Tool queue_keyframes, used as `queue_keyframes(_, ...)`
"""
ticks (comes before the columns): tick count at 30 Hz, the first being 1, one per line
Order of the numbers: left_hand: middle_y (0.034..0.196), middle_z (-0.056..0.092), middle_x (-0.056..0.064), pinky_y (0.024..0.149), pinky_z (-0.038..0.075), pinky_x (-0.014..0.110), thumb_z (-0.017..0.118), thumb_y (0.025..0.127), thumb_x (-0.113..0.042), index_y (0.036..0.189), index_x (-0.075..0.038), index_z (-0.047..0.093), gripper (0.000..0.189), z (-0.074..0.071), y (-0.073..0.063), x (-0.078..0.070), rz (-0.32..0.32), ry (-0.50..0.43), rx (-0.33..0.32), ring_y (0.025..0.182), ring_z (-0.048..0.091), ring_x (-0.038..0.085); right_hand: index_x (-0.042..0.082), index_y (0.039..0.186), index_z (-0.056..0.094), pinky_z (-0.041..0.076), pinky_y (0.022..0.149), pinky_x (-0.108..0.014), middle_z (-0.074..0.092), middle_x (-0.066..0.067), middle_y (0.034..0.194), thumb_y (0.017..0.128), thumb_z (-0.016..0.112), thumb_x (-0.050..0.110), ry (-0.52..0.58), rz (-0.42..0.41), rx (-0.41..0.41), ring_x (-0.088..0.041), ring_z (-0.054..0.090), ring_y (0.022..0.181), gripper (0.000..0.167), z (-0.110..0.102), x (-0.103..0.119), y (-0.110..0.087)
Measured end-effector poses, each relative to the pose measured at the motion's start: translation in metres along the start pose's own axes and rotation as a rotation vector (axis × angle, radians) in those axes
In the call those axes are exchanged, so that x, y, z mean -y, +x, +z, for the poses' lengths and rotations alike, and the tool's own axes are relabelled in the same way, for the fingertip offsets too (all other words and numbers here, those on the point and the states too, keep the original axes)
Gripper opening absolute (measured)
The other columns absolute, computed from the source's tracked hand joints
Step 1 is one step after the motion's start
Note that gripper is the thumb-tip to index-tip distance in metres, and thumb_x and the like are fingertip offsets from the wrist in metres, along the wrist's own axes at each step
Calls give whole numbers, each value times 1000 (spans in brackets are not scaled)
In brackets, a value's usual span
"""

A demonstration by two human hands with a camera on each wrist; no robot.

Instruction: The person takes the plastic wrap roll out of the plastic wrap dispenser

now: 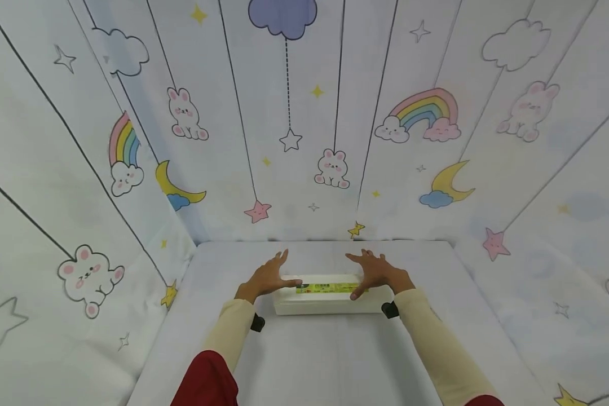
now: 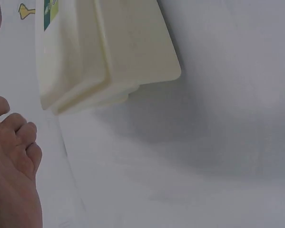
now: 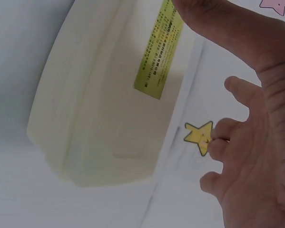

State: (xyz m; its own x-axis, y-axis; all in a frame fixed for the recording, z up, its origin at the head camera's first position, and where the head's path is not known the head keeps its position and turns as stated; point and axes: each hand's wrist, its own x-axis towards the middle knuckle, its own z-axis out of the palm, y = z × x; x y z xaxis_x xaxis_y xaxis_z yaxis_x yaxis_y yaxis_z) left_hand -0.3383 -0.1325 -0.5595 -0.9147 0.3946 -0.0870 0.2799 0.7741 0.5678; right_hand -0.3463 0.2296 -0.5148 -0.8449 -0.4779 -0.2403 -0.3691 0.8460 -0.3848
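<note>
A long cream-white plastic box (image 1: 325,307) with a yellow-green printed label (image 1: 330,287) lies crosswise on the white table. My left hand (image 1: 266,276) is spread over its left end, thumb stretched along the top toward the label. Over the right part of the box my right hand (image 1: 378,273) is spread too, its thumb overlapping the label's right end. Neither hand grips it. In the left wrist view the box (image 2: 132,42) shows its stepped end, with the left fingers beside it. In the right wrist view the right fingers stand apart from the box (image 3: 118,128).
The white tabletop (image 1: 314,361) meets a white cloth backdrop (image 1: 294,214) printed with rabbits, stars, clouds and rainbows at the back and on both sides. Each wrist wears a small black camera (image 1: 257,322).
</note>
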Motion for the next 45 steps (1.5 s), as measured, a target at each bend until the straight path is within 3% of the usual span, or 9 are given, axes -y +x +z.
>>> queue_keyframes(4,181,25,22,136,30,64,86,85,-65,173,1,20,128,4,-2,3,7,-13,4,166,30,45,9,172,34,12,129,-87,21,-42,174,72,103,45,-1,11,12,-62,17,164,127,5,-6,-3)
queue_keyframes(11,173,41,25,130,40,66,102,71,-53,172,1,26,137,10,-10,15,-16,26,24,157,44,49,8,170,38,16,128,-88,31,-38,172,71,104,44,-3,18,28,-62,23,163,124,15,-9,-3)
queue_keyframes(16,170,44,29,128,42,68,106,68,-43,172,-1,27,137,21,-13,27,-27,-7,19,156,44,52,6,169,39,20,127,-87,34,-37,171,70,104,42,-21,24,31,-61,26,162,124,21,-12,-2)
queue_keyframes(24,171,42,28,130,40,65,109,64,-19,170,2,31,133,42,-22,35,-43,-223,-38,158,43,51,6,168,42,18,123,-92,31,-42,170,68,106,37,12,27,10,-65,25,160,123,32,-16,-4)
queue_keyframes(29,172,40,26,134,35,63,109,63,-14,166,8,33,130,62,-28,44,-44,-318,-70,161,38,49,6,167,44,17,123,-93,30,-42,171,66,107,35,10,15,7,-65,23,160,122,39,-17,-4)
queue_keyframes(38,170,45,24,128,45,51,108,61,-7,167,7,32,131,90,-27,65,-29,-593,-156,154,51,45,7,164,49,32,122,-86,45,-34,167,63,109,25,-10,-18,-15,-57,44,153,118,45,-12,0)
queue_keyframes(45,165,49,29,126,49,49,104,69,-4,165,10,34,120,97,-33,61,-31,-668,-241,152,52,48,10,163,50,40,119,-81,49,-32,165,63,109,27,-42,-22,-31,-56,53,147,117,49,-15,4)
